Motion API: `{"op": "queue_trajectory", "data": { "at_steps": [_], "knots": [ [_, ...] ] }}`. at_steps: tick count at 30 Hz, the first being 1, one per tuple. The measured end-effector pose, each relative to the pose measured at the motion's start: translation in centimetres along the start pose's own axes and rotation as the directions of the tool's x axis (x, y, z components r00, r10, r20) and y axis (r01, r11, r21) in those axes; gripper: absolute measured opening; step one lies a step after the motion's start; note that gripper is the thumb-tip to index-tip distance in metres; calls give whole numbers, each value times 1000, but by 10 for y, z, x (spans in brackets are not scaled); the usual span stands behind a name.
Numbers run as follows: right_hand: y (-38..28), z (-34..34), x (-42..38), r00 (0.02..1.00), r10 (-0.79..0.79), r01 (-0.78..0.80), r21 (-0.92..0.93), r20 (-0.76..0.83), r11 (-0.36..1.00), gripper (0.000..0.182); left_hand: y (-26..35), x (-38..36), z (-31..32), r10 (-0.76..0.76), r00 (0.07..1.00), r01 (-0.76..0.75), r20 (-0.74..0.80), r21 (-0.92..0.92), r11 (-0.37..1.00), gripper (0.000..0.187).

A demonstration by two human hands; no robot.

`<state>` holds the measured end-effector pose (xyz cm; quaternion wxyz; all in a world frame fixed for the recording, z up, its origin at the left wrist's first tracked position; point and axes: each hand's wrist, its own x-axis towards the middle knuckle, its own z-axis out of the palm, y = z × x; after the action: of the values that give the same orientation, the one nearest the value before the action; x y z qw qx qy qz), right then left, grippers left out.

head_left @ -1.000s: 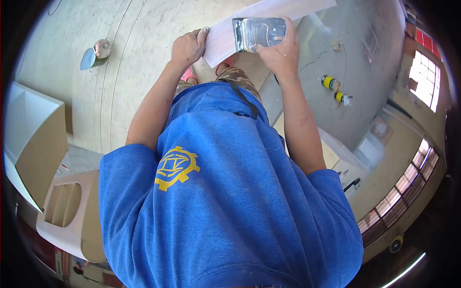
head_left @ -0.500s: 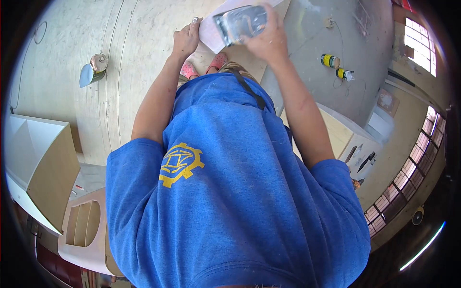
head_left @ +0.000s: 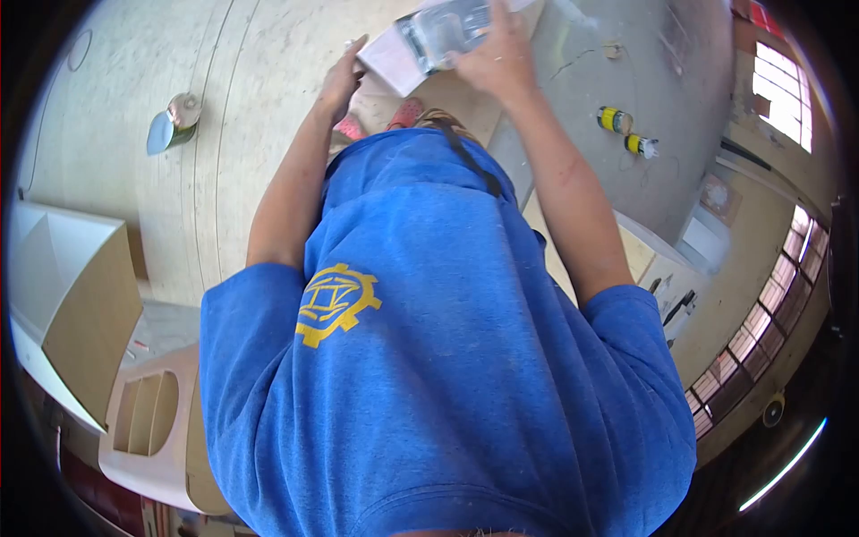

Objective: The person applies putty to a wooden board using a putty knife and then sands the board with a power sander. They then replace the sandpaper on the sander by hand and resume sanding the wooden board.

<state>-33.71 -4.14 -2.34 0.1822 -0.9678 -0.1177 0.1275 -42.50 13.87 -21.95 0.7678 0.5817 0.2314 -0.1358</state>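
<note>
My right hand [head_left: 497, 61] grips a boxy black-and-clear object [head_left: 445, 34], smeared by motion, its kind not clear. The object lies over a pale pinkish-white board [head_left: 394, 64] at the top of the view. At the left edge of that board is my left hand [head_left: 340, 82], its fingers stretched out and somewhat apart. Whether they touch the edge is hard to make out. The far part of the board runs out of view.
Pink shoes [head_left: 407, 113] show below the board. Left on the pale floor stands an open can [head_left: 183, 112]. Two yellow-and-black cans [head_left: 615, 119] lie at right. A white open cabinet [head_left: 76, 295] and a panel with an oval cutout [head_left: 148, 416] stand lower left.
The boxy object and my right hand have shifted slightly upward. My left hand has turned, its fingers now straighter at the board's edge. The board has tilted a little.
</note>
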Motion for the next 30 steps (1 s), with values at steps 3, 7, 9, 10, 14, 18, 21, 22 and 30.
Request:
{"op": "queue_trajectory", "data": {
  "at_steps": [3,7,9,10,14,18,21,22,30],
  "knots": [
    [-4,9,-22,996,-81,82,-28,40,996,85,14,2,-2,-224,974,218,-26,-139,966,69],
    [4,14,-35,987,-128,118,115,92,986,86,35,10,-12,-178,983,181,-44,76,981,83],
    [6,10,-24,991,-91,81,104,94,991,86,42,14,-11,-152,981,177,-122,229,957,85],
    [12,8,-13,998,-60,58,69,18,996,86,49,16,-8,-113,976,178,-185,383,907,88],
    [30,-29,34,996,78,-78,-6,35,997,82,85,17,28,-86,970,217,-225,658,721,87],
    [66,-43,88,985,122,-125,-17,-119,992,97,77,18,70,299,902,138,-310,866,481,55],
    [90,-59,121,971,159,-163,-7,-176,987,100,69,18,68,393,867,87,-308,868,488,52],
    [91,-65,128,972,166,-169,-2,-167,986,100,70,17,68,385,870,94,-307,870,483,52],
    [112,-37,118,944,-115,90,-94,-309,991,99,77,14,70,307,887,151,-345,845,513,47]
  ]
}}
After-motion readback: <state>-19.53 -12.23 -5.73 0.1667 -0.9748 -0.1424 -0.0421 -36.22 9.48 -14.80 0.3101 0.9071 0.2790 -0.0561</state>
